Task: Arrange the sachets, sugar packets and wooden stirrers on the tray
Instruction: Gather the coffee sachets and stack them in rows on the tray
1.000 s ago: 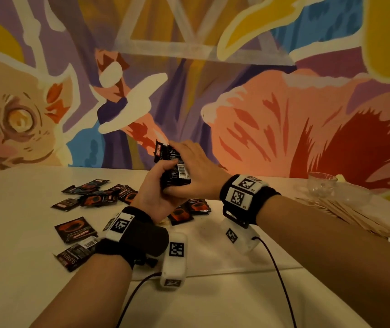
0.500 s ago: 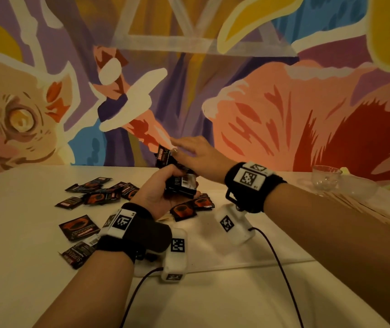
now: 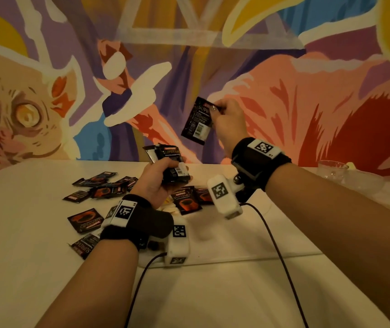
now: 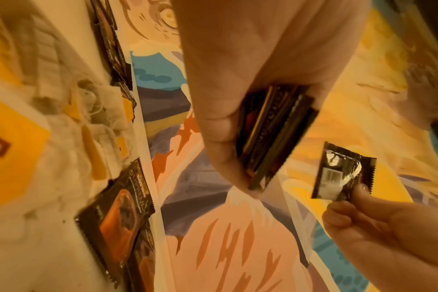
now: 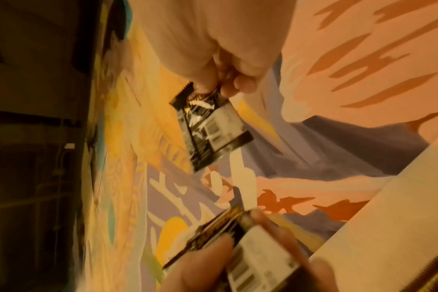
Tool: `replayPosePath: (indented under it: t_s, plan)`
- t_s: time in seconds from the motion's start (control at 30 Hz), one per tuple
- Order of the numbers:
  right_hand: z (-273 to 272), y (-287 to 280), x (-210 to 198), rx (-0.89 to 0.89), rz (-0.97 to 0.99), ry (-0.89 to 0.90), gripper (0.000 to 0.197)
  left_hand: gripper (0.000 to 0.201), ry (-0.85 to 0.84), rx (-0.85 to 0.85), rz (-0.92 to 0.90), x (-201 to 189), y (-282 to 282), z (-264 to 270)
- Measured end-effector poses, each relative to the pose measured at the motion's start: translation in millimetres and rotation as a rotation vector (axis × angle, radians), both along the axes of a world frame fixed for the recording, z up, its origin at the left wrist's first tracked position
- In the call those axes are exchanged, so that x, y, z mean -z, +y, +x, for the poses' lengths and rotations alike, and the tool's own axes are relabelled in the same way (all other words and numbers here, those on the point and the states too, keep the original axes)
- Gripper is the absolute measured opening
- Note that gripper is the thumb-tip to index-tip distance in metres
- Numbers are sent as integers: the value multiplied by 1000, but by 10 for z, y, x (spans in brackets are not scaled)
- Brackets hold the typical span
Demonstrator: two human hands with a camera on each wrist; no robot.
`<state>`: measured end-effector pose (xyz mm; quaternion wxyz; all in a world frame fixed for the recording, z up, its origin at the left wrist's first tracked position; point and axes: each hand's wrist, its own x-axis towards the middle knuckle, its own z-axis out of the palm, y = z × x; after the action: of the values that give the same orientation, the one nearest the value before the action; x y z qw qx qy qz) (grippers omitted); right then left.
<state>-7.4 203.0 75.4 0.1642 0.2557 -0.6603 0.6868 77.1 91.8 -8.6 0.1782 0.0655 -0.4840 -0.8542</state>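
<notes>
My left hand (image 3: 158,183) grips a stack of black coffee sachets (image 3: 172,165) above the table; the same stack (image 4: 270,136) shows edge-on in the left wrist view. My right hand (image 3: 229,119) is raised higher and pinches one black sachet (image 3: 198,120) by its top edge, barcode side facing me; that single sachet (image 5: 210,126) hangs from the fingertips in the right wrist view. More sachets (image 3: 99,189) lie scattered on the white table (image 3: 213,292), with two (image 3: 187,201) just under my left hand. Wooden stirrers are not clearly in view.
A clear glass cup (image 3: 332,169) and a glass bowl (image 3: 364,183) stand at the far right. Tea bags with yellow tags (image 4: 93,122) lie on the table beside the sachets. A painted mural wall (image 3: 284,67) runs behind the table.
My right hand has pulled one sachet off the stack and lifted it up and to the right. My left hand still holds the stack, slightly lower.
</notes>
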Motion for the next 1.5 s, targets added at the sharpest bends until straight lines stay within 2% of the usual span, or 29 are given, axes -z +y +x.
replayPosePath:
  t_s: [0.07,0.17,0.23,0.33,0.43,0.5,0.6,0.67,0.73,0.83,1.03,1.17,1.3,1.43,1.5]
  plan:
    - [67,38,12,-87,113,-39,13,16,11,-3,38,4,-20,-1]
    - [176,39,132,-206,386,-28,9,42,46,80,31,-14,21,12]
    - [188,8,217,-218,513,31,14,42,56,126,-5,-31,70,26]
    - [162,-33,284,-170,625,144,7,32,54,137,-26,-25,101,28]
    - [158,38,281,-82,752,365,34,22,53,123,38,-14,70,39]
    - [195,112,263,-147,800,466,53,22,59,117,67,-12,43,44]
    - [239,168,316,-246,1059,579,99,33,61,160,26,-27,63,74]
    - [225,141,389,-223,1143,684,116,48,81,238,13,-41,100,93]
    - [202,104,436,-232,1083,671,111,57,75,262,15,-49,118,101]
    - [173,90,458,-286,952,559,97,62,79,281,117,-55,100,93]
    - [198,127,511,-324,956,562,114,47,67,245,103,-63,108,103]
    - [218,116,493,-297,914,591,101,53,73,251,153,-90,128,118]
    - [251,128,471,-303,946,586,107,49,58,248,129,-107,136,127]
    - [252,103,441,-269,888,585,94,58,55,244,92,-103,113,127]
    - [213,75,439,-249,863,594,94,59,69,266,89,-98,99,134]
